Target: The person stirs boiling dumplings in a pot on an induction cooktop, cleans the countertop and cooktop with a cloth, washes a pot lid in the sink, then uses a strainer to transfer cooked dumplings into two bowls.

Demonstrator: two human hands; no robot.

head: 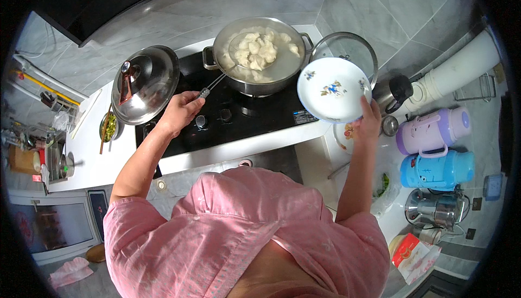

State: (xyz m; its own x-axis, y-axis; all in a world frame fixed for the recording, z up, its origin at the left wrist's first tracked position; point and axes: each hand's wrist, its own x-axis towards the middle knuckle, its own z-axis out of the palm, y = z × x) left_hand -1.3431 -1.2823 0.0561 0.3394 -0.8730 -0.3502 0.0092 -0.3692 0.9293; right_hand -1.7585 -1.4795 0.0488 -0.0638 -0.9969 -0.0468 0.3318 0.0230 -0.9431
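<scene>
My left hand (182, 111) grips the handle of a wire skimmer (215, 81), whose basket is in a large steel pot (259, 22) on the black cooktop. Several dumplings (256, 50) lie heaped in the basket, and more float in the cloudy liquid around it. In my right hand (368, 120) is a white plate (334, 89) with a blue rim and floral pattern, held by its lower right edge, right of the pot. It looks to hold no food and partly covers a glass lid (368, 48) behind it.
A domed steel lid (152, 82) rests at the cooktop's left end, beside a bowl of chopped greens (109, 129) with chopsticks (104, 134) across it. To the right stand a dark-topped kettle (392, 92), a purple thermos (433, 130), a blue thermos (437, 170) and a steel appliance (433, 208).
</scene>
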